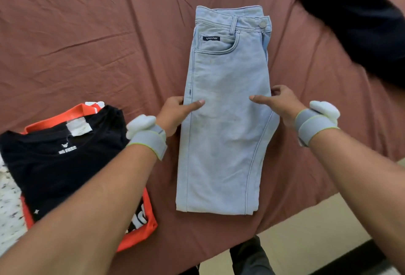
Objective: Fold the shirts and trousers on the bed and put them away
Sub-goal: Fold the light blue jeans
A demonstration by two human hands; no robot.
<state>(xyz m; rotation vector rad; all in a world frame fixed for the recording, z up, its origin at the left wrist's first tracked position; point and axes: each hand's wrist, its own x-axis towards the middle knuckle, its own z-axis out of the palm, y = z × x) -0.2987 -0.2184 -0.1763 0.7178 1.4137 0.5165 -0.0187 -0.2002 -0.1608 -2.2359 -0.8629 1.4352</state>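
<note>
Head view, nearest first: a small stack of folded tops sits at the bed's near left, a black cotton T-shirt on an orange printed shirt, with a white speckled garment at the edge beside them. Those look finished with folding, though none is put away yet.

Just beyond, pale blue denim jeans lie lengthwise on the rust-brown bedsheet, legs laid one over the other and doubled, waistband at the far end.

The left hand grips the jeans' left edge at mid-length, thumb on top and fingers tucked under. The right hand pinches the right edge opposite, thumb pointing inward across the cloth. Both wrists wear grey straps with white pads.

My guess is the jeans need one more fold crosswise.

Farthest, at the upper right, a dark navy bundle of clothing lies unfolded, so folding work remains, then storage of everything.
</note>
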